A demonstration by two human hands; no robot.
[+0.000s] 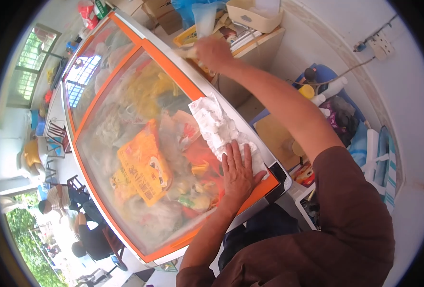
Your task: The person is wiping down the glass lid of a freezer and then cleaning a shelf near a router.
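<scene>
A chest freezer with an orange-framed glass lid (154,68) stands before me, with bagged goods and an orange printed package (143,165) showing through the glass. My left hand (238,172) lies flat, fingers spread, on the lower end of a crumpled white sheet or bag (215,125) along the freezer's right edge. My right hand (215,53) is raised at the freezer's far right rim, bent and blurred, beside a pale object; whether its fingers grip that object cannot be made out.
A cream plastic bin (255,18) and a yellow basket (185,37) stand on a cabinet beyond the freezer. At right, a blue tub (318,71) holds bottles and bags below a wall socket (380,46). Several people sit at the lower left, near chairs.
</scene>
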